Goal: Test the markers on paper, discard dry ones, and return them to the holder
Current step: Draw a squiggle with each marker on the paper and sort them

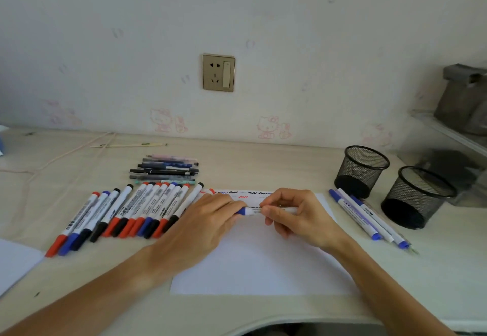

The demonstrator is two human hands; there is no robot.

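Observation:
A white marker with a blue cap point(251, 210) lies level above the white paper point(259, 262), held at both ends. My left hand point(208, 219) grips its blue cap end. My right hand point(292, 213) pinches the white barrel. Short red, blue and black squiggles point(237, 193) run along the paper's far edge. A row of several capped markers point(126, 210) lies left of the paper. A few blue markers point(366, 215) lie to its right. Two black mesh holders point(361, 169) point(416, 197) stand at the right; both look empty.
Several pens point(166, 169) lie stacked behind the marker row. A thin cable point(63, 155) crosses the desk at far left. Another sheet point(15, 262) shows at the left edge. Clear plastic drawers point(448, 156) stand against the right wall. The desk's front edge curves below the paper.

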